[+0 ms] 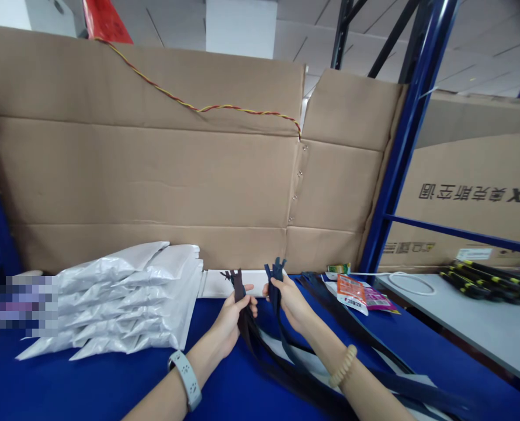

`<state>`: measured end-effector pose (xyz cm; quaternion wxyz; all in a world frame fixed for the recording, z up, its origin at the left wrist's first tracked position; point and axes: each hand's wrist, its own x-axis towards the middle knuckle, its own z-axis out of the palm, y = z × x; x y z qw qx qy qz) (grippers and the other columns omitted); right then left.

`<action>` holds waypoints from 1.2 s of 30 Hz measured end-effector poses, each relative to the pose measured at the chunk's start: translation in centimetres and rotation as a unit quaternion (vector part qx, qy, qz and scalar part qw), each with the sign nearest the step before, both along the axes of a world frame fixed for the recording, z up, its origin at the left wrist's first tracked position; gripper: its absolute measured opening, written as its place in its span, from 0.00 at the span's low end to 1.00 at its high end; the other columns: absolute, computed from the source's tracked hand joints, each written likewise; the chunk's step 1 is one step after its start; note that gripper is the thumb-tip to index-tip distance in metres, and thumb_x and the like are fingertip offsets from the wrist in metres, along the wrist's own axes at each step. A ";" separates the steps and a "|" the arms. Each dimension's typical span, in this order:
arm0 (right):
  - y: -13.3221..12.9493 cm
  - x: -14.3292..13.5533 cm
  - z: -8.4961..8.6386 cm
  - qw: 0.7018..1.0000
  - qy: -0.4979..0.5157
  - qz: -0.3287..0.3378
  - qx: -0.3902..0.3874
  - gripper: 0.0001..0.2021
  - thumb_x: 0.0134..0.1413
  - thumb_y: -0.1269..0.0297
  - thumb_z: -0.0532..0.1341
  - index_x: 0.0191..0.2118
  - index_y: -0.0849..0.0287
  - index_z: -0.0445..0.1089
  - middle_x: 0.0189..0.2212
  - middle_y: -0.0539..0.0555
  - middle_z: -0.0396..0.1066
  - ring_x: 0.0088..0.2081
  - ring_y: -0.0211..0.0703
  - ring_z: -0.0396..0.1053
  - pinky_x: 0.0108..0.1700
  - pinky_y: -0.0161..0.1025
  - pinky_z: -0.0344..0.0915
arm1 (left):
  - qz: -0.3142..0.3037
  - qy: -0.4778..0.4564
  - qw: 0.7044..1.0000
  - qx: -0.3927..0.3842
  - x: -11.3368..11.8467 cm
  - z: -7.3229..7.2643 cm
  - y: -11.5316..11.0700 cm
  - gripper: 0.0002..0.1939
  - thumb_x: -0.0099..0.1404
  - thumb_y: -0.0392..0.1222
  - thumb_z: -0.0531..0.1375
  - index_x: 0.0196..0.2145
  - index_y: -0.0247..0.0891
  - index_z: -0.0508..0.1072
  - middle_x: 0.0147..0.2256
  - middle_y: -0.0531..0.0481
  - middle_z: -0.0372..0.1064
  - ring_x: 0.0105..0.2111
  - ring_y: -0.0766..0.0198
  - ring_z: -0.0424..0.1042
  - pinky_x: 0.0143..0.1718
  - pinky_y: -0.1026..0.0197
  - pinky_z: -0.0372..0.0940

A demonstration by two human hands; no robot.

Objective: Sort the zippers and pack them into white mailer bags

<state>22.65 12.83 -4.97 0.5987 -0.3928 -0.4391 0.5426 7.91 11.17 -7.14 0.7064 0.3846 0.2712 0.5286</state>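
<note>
In my left hand (234, 316) is the end of a bundle of dark brown zipper tapes (260, 345), gripped between thumb and fingers. My right hand (288, 298) pinches a navy bundle of zipper tapes (275, 290) close beside it. Loose ends stick up above both hands, and the long tapes trail down to the right, under my right forearm. More dark tapes (339, 313) lie on the blue table (216, 386) to the right, with pale sheets partly showing among them. Behind my hands is a flat white box or strip (214, 285).
Stacked silvery-white plastic packets (155, 292) stand at the left. Snack packets (352, 293) lie at the right rear. A cardboard wall (155, 181) closes off the back, beside a blue metal post (404, 158). Black-and-yellow rods (492, 280) rest on a grey surface farther right.
</note>
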 end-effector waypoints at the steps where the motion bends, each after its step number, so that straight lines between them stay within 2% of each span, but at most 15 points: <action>1: -0.1 0.1 0.2 1.000 0.019 -0.001 -0.001 0.13 0.44 0.57 0.62 0.32 0.58 0.59 0.18 0.44 0.61 0.21 0.34 0.61 0.25 0.33 0.59 | -0.017 -0.001 1.000 0.011 0.0 0.0 0.0 0.16 0.60 0.39 0.60 0.46 0.34 0.65 0.24 0.55 0.63 0.21 0.73 0.63 0.26 0.67 0.61; 3: -0.3 0.3 0.7 1.000 0.026 0.004 -0.009 0.16 0.42 0.56 0.65 0.31 0.57 0.57 0.15 0.40 0.53 0.16 0.30 0.53 0.20 0.31 0.54 | -0.059 -0.003 0.998 0.034 0.0 0.1 -0.1 0.16 0.61 0.44 0.59 0.44 0.35 0.65 0.20 0.60 0.54 0.16 0.77 0.53 0.20 0.70 0.53; 5: -0.6 0.3 0.9 1.000 -0.003 0.019 -0.024 0.19 0.38 0.54 0.67 0.28 0.57 0.56 0.14 0.38 0.47 0.15 0.27 0.46 0.17 0.29 0.47 | -0.092 -0.002 0.995 0.049 0.0 0.2 -0.2 0.15 0.62 0.48 0.58 0.41 0.36 0.64 0.19 0.62 0.49 0.15 0.78 0.46 0.17 0.71 0.46; 9: -0.7 -0.2 0.7 0.996 -0.042 0.061 -0.058 0.21 0.36 0.51 0.69 0.26 0.60 0.60 0.12 0.38 0.44 0.14 0.26 0.43 0.16 0.29 0.43 | -0.115 0.019 0.992 0.057 0.0 0.5 -0.4 0.14 0.62 0.51 0.57 0.37 0.38 0.61 0.19 0.62 0.47 0.15 0.78 0.43 0.17 0.71 0.42; 13: -0.7 -0.6 0.6 0.995 -0.021 0.086 -0.049 0.23 0.34 0.51 0.69 0.21 0.59 0.56 0.11 0.38 0.44 0.14 0.25 0.42 0.16 0.29 0.42 | -0.105 0.060 0.991 0.054 0.0 0.8 -0.7 0.15 0.63 0.53 0.55 0.35 0.37 0.61 0.19 0.60 0.54 0.14 0.78 0.47 0.17 0.70 0.45; 15: -0.8 -0.7 0.8 0.995 -0.022 0.084 -0.042 0.21 0.34 0.52 0.70 0.22 0.59 0.57 0.11 0.38 0.44 0.14 0.25 0.42 0.15 0.28 0.41 | -0.091 0.078 0.991 0.055 0.0 0.9 -0.8 0.17 0.63 0.54 0.54 0.35 0.36 0.62 0.21 0.57 0.59 0.14 0.77 0.52 0.17 0.70 0.47; 18: -1.1 -0.8 1.1 0.996 -0.048 0.068 -0.025 0.18 0.35 0.55 0.69 0.25 0.61 0.62 0.11 0.40 0.50 0.13 0.25 0.43 0.15 0.29 0.41 | -0.067 0.089 0.992 0.054 0.1 0.9 -0.9 0.18 0.61 0.55 0.56 0.34 0.34 0.65 0.26 0.52 0.64 0.17 0.75 0.59 0.17 0.70 0.50; 20: -1.2 -1.0 1.0 0.997 -0.060 0.047 -0.013 0.16 0.37 0.56 0.67 0.26 0.61 0.62 0.12 0.41 0.53 0.13 0.26 0.44 0.15 0.29 0.41 | -0.051 0.091 0.993 0.046 0.2 0.9 -0.9 0.19 0.61 0.55 0.56 0.34 0.33 0.66 0.25 0.52 0.65 0.17 0.74 0.60 0.17 0.70 0.51; 22: -1.0 -1.1 0.8 0.998 -0.053 0.018 -0.008 0.14 0.39 0.58 0.66 0.25 0.60 0.61 0.12 0.41 0.52 0.13 0.26 0.44 0.15 0.29 0.42 | -0.029 0.094 0.995 0.028 0.2 0.9 -0.9 0.18 0.61 0.54 0.56 0.35 0.33 0.67 0.23 0.52 0.65 0.17 0.72 0.61 0.17 0.69 0.53; 24: -0.6 -1.1 0.4 0.999 -0.027 -0.021 -0.008 0.11 0.40 0.62 0.64 0.23 0.60 0.60 0.12 0.41 0.51 0.14 0.27 0.46 0.15 0.29 0.44 | 0.006 0.083 0.997 0.005 0.3 0.9 -0.8 0.16 0.62 0.51 0.57 0.38 0.33 0.67 0.24 0.50 0.68 0.20 0.69 0.66 0.22 0.67 0.60; 26: -0.2 -1.0 0.1 0.998 0.026 -0.049 -0.020 0.08 0.42 0.64 0.60 0.24 0.60 0.60 0.16 0.44 0.57 0.15 0.29 0.53 0.17 0.30 0.51 | 0.035 0.061 0.997 -0.013 0.3 1.0 -0.8 0.14 0.61 0.47 0.59 0.40 0.34 0.67 0.28 0.47 0.71 0.26 0.65 0.71 0.30 0.64 0.65; 29: 0.2 -0.5 0.1 0.990 0.125 -0.029 -0.063 0.07 0.46 0.62 0.56 0.25 0.59 0.59 0.19 0.48 0.61 0.19 0.34 0.61 0.22 0.33 0.59 | 0.027 0.043 0.999 -0.018 0.3 1.0 -0.9 0.14 0.59 0.45 0.61 0.39 0.33 0.69 0.33 0.44 0.73 0.32 0.61 0.73 0.37 0.60 0.66; 32: 0.0 0.0 0.5 0.987 0.147 -0.006 -0.069 0.10 0.47 0.58 0.58 0.26 0.58 0.58 0.14 0.43 0.52 0.15 0.31 0.52 0.20 0.32 0.55 | -0.009 0.054 0.998 -0.005 0.2 1.0 -0.9 0.15 0.57 0.48 0.62 0.35 0.33 0.70 0.28 0.47 0.72 0.27 0.63 0.72 0.32 0.62 0.66; 34: -0.3 0.1 0.7 0.995 0.095 0.001 -0.032 0.13 0.45 0.57 0.63 0.28 0.58 0.59 0.13 0.39 0.47 0.14 0.28 0.46 0.19 0.31 0.51 | -0.021 0.068 0.997 0.011 0.2 1.0 -1.0 0.16 0.57 0.50 0.62 0.35 0.33 0.70 0.25 0.49 0.70 0.23 0.65 0.70 0.28 0.63 0.64; 36: -0.6 0.0 0.8 0.999 0.007 0.026 0.017 0.15 0.41 0.57 0.66 0.29 0.59 0.61 0.13 0.40 0.50 0.15 0.27 0.45 0.19 0.31 0.49 | -0.026 0.080 0.996 0.033 0.2 1.0 -1.0 0.17 0.58 0.51 0.61 0.36 0.33 0.69 0.24 0.51 0.69 0.23 0.66 0.69 0.27 0.64 0.63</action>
